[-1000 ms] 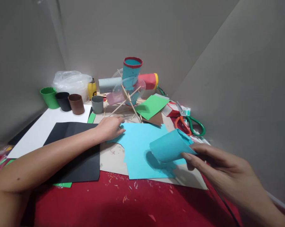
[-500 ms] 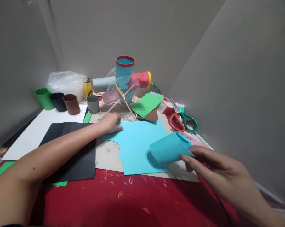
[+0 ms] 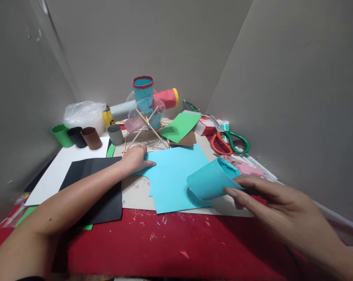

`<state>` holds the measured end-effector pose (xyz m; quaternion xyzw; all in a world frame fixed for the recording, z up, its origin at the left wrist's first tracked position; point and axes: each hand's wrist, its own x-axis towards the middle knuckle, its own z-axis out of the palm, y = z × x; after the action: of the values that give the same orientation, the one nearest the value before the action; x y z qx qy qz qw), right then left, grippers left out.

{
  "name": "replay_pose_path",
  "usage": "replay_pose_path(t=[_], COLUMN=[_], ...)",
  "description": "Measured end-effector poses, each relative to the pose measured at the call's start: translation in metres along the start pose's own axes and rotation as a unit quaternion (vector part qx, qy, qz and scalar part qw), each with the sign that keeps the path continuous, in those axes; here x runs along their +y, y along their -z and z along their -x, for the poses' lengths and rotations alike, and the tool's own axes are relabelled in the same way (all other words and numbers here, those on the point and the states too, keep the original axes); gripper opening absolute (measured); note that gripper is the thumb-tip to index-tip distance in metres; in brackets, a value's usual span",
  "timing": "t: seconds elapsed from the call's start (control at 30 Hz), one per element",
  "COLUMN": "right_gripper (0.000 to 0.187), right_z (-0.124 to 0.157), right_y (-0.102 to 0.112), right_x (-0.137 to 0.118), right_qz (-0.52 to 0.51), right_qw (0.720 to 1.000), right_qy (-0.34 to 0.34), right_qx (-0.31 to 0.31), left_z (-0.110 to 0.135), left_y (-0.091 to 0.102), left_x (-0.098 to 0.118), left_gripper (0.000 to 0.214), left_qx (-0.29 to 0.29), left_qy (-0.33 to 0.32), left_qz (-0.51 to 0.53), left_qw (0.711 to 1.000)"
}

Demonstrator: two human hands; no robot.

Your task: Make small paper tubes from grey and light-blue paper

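Right hand (image 3: 271, 197) pinches turquoise cup (image 3: 207, 181) by rim; left hand (image 3: 134, 159) on turquoise sheet (image 3: 173, 171) leftward, hold unclear. Squeeze lightly.

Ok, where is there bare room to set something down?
On the red tabletop, nearer than the black sheet and blue sheet, among small scraps; also on the white sheet, between the brown cup and black sheet. Crowded: around the stick frame and scissors.
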<state>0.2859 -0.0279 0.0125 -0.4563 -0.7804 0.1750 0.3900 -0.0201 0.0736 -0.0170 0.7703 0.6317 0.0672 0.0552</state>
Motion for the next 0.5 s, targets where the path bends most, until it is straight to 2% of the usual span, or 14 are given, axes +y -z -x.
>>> replay_pose_path(t=[0.13, 0.23, 0.37, 0.5], right_gripper=[0.039, 0.035, 0.034, 0.031], right_z=[0.005, 0.008, 0.009, 0.007], right_y=[0.004, 0.006, 0.009, 0.011], right_x=[0.001, 0.004, 0.004, 0.002], right_qz=[0.006, 0.011, 0.008, 0.009], right_qw=[1.0, 0.999, 0.997, 0.996], right_qy=[0.021, 0.029, 0.055, 0.065], right_qx=[0.02, 0.03, 0.046, 0.06], left_z=[-0.004, -0.004, 0.003, 0.006], left_y=[0.0, 0.001, 0.001, 0.002], left_x=[-0.005, -0.007, -0.005, -0.004], left_gripper=[0.05, 0.041, 0.019, 0.019], left_qx=[-0.015, -0.009, 0.023, 0.08], left_qy=[0.01, -0.012, -0.082, -0.126], left_qz=[0.029, 0.062, 0.129, 0.198], left_qw=[0.999, 0.998, 0.988, 0.969])
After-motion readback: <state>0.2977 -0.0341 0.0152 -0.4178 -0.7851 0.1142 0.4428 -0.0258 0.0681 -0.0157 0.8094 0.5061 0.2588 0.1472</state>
